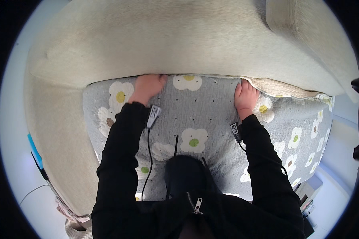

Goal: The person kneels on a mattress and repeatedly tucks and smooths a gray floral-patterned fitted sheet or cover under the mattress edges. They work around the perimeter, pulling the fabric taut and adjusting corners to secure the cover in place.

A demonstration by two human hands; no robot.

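A grey quilted sofa cover (194,110) with white flower shapes lies over the seat of a beige sofa. My left hand (148,86) is at the cover's back edge, where the seat meets the backrest (179,44); its fingertips are partly hidden, so its grip is unclear. My right hand (246,95) rests on the cover further right, its fingertips at the same back edge, beside a stretch where the cover folds over and shows its cream underside (281,87). Whether these fingers pinch the fabric cannot be told.
The sofa's beige armrest (59,134) stands on the left, and a beige cushion (311,27) is at the upper right. Pink cloth (73,212) hangs at the lower left. Devices with black cables are strapped at both wrists. One leg presses on the cover.
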